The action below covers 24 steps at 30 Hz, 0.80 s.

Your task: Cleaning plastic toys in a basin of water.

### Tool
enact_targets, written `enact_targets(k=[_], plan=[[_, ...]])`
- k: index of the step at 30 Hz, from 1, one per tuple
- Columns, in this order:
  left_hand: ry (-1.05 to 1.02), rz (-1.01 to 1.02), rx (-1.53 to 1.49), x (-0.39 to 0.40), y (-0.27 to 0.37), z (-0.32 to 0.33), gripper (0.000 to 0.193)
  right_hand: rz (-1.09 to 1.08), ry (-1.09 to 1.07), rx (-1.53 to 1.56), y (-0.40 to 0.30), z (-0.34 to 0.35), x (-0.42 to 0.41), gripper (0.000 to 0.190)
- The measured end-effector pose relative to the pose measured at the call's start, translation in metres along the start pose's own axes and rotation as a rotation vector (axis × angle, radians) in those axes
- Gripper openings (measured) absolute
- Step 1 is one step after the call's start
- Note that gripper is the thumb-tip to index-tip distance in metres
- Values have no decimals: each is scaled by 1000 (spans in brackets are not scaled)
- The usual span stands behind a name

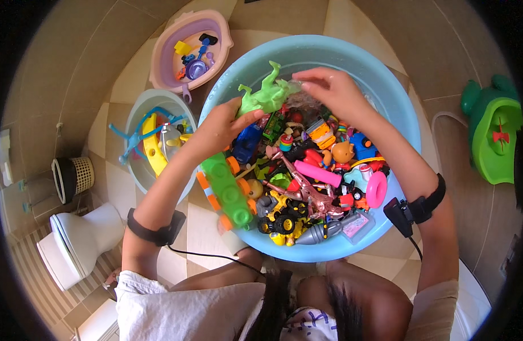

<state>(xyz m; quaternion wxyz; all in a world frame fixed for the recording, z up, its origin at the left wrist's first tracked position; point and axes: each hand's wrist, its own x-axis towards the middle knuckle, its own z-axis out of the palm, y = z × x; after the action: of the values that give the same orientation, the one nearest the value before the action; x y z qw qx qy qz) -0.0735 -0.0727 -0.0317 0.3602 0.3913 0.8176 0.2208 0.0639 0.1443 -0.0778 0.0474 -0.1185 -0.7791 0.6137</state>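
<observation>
My left hand [227, 123] holds a light green plastic toy figure [265, 96], possibly a dinosaur, above the left part of a large blue tub [381, 68]. My right hand [329, 87] is at the figure's right end, fingers slightly bent; whether they touch it is hard to tell. Toys heap up in the tub below both hands: a pink cylinder [317, 173], a metallic pink jointed figure [317, 196], a yellow and black toy truck [282, 213] and a pink ring [376, 189]. A green toy block vehicle with orange wheels [229, 192] leans over the tub's left rim.
A pink and purple basin [157, 64] with small toys stands at the upper left. Below it, a pale basin [133, 170] holds a yellow curved piece and a blue toy. A toilet [80, 238] and a wastebasket [84, 174] are at left; a green child's urinal [491, 145] is on the right wall.
</observation>
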Motion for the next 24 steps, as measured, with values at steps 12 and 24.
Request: enact_targets(k=[12, 24], plan=[[-403, -268, -718, -12, 24, -8, 61, -646, 42, -941, -24, -14, -17, 28], [128, 166, -15, 7, 7, 2, 36, -210, -11, -670, 17, 1, -16, 36]])
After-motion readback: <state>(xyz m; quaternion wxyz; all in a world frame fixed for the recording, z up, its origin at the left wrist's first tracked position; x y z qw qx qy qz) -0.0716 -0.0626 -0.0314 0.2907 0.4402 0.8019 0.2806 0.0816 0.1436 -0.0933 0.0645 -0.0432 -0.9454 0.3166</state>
